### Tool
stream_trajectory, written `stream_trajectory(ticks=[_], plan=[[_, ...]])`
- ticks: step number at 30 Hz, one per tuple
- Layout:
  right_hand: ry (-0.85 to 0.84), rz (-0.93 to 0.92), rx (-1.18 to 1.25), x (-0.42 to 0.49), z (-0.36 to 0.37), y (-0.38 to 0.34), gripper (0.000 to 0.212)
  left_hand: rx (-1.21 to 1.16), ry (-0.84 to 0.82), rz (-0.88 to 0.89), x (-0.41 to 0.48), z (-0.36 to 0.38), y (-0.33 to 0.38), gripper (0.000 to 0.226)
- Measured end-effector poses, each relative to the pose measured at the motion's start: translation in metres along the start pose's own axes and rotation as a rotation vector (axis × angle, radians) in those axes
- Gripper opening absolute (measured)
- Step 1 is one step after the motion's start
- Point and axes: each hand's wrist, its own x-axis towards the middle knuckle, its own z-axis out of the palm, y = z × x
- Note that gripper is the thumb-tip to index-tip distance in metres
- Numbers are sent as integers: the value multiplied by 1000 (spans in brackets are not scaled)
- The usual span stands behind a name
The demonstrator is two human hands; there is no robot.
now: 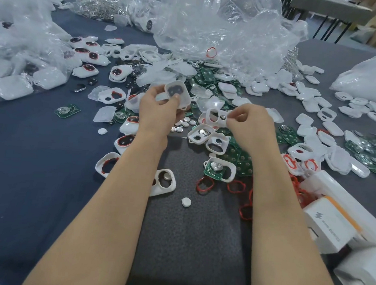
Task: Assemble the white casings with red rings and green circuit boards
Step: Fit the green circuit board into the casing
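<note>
A dark blue cloth-covered tabletop [36, 199] fills the view, with a darker grey textured mat [187, 241] lying on its near middle, under the person's forearms. Three big crumpled clear plastic bags sit at the edges: one at the far centre [223, 23], one at the far left [19, 44] and one at the far right [371, 76]. Loose white plastic casings [306, 103] are strewn in a wide band across the middle and heaped thickest to the right. At the near right stand white cardboard boxes [329, 230], one with an orange edge.

Both hands are raised just above the centre of the clutter, near each other but apart. The left hand [160, 109] has its grip clamped on a white rounded casing shell with a dark insert [177, 93], thumb pressed on its face and fingers curled behind. The right hand [249, 124] has its grip pinched on the right edge of a white casing frame with two openings [216, 117], held tilted.

Green circuit boards [241, 161] lie in patches beneath and to the right of the hands, and a single one [68, 110] rests apart at the left. Thin red rings [205, 184] lie on the mat near the right forearm, with more piled against the boxes. Small silver coin cells [182, 125] cluster between the wrists. A small white round disc [186, 202] lies alone on the mat.
</note>
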Motion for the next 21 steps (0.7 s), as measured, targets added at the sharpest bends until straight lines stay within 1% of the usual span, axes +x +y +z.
stream_trajectory(ticks=[3,6,7,10,12,13,16,17,19,21], plan=[[-110,-8,-81,-3,1,-3,18,-46,-24,-37,-1,0,2,24],[-174,-51,-75,-5,1,-7,10,-72,-25,-50,-2,1,3,24],[-188,-62,-75,-6,2,-8,11,-66,-25,-48,-2,1,3,23],[-235,-96,-124,-9,11,-12,23,-53,-24,-33,-1,0,3,22],[-198,-134,-123,-11,21,-16,23,-73,-14,-21,-1,0,3,20],[-165,-141,-81,-11,26,-18,21,-88,-7,-14,-1,0,3,18],[-155,-110,154,-11,27,-22,8,-132,6,-1,0,1,3,15],[-141,-111,203,-10,25,-21,9,-139,6,-1,0,1,3,15],[-76,-126,163,-9,20,-17,14,-148,5,-4,1,1,3,17],[-54,-141,23,-8,19,-15,14,-152,-2,-7,1,1,3,17]])
